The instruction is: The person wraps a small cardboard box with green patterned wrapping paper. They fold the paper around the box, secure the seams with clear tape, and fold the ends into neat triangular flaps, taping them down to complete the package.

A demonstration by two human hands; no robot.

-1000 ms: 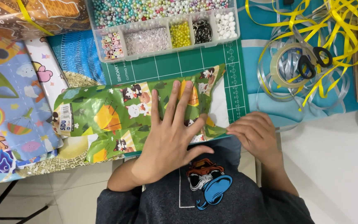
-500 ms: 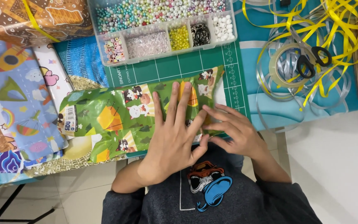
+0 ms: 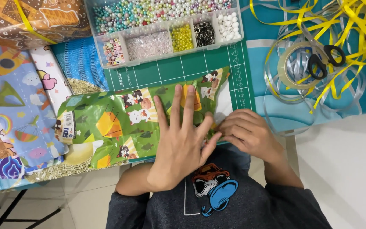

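left hand [image 3: 178, 144] flat, spread on green wrapped parcel [image 3: 119, 125] | right hand [image 3: 246, 131] grip pinching its end fold

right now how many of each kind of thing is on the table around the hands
hands: 2, left hand, right hand
green wrapped parcel: 1
bead box: 1
scissors: 1
tape roll: 1
cutting mat: 1
total: 7

Table with teal cover [image 3: 276, 114]. On it: green cutting mat [image 3: 178, 70], stacked patterned papers [image 3: 18, 110], tape roll [image 3: 295, 65]. Yellow ribbon [image 3: 352, 25] too.
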